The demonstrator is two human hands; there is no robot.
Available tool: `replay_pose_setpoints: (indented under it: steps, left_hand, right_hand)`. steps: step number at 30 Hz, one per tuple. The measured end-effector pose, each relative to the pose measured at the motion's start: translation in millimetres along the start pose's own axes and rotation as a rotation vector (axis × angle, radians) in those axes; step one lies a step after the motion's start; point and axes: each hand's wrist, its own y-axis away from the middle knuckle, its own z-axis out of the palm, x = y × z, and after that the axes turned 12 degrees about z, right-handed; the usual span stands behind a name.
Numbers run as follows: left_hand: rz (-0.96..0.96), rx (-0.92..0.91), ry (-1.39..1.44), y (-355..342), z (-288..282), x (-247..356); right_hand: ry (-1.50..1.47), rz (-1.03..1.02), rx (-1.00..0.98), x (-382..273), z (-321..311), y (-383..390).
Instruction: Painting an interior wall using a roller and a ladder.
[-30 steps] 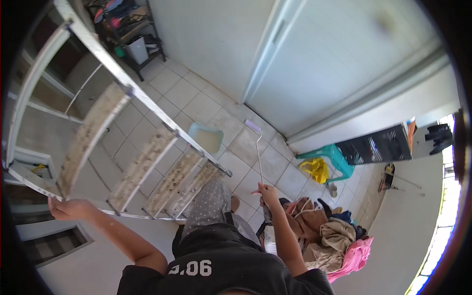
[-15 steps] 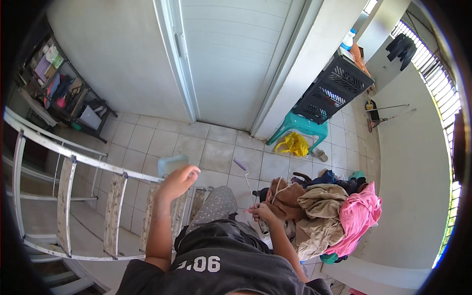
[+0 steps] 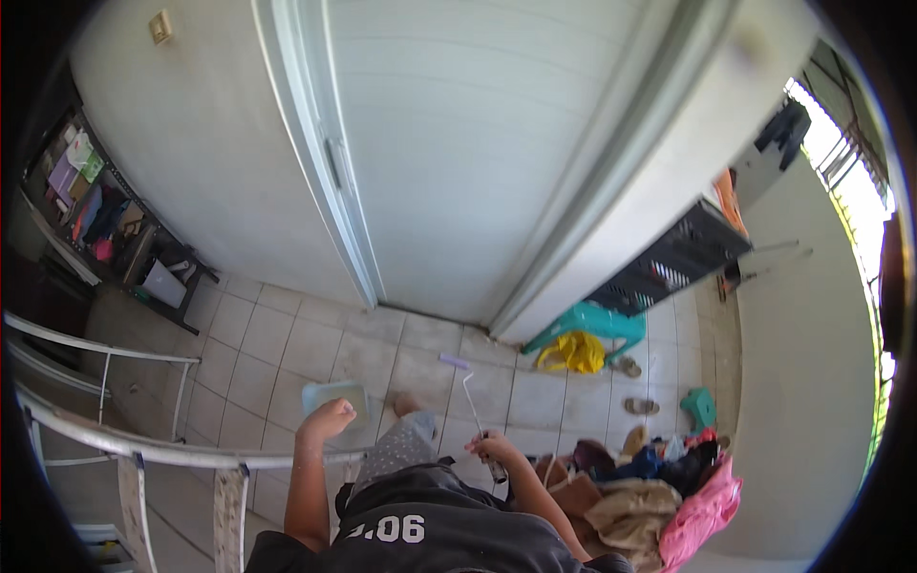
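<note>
A paint roller is gripped in my right hand (image 3: 490, 446), its wire rod (image 3: 474, 401) pointing away from me. At the far end of the rod sits the lavender roller sleeve (image 3: 455, 361), just in front of the door. My left hand (image 3: 328, 420) is held up with its fingers curled in, and nothing shows in it. Beyond and partly behind that hand, a shallow pale-blue plastic tub (image 3: 357, 393) rests on the tiled floor. One bare foot (image 3: 406, 405) shows between the tub and the roller.
A paint-spotted ladder (image 3: 181, 456) lies across my left side. Piled clothes (image 3: 635, 511) are close on my right. Ahead stands a white door (image 3: 478, 172). A teal stool (image 3: 611, 325), yellow bag (image 3: 576, 353), black crate (image 3: 659, 272) and sandals (image 3: 642, 406) are at the right; a shelf (image 3: 119, 220) is far left.
The view has tilted up, showing more door and wall. My left hand's fingers have gone from stretched to curled. The roller remains in my right hand, its sleeve turned more sideways.
</note>
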Motion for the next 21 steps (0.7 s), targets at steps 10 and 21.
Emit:
replay_pose_setpoints:
  steps: [10,21]
  left_hand:
    - [0.007,0.612,0.169,-43.3,-104.5,-17.2]
    - [-0.802,0.815,0.227,43.9,-51.0,-68.3]
  right_hand:
    - [1.156,0.234,-0.047,-198.0,28.8,-126.6]
    - [2.320,-0.715,-0.854,-352.8,155.3,-275.4]
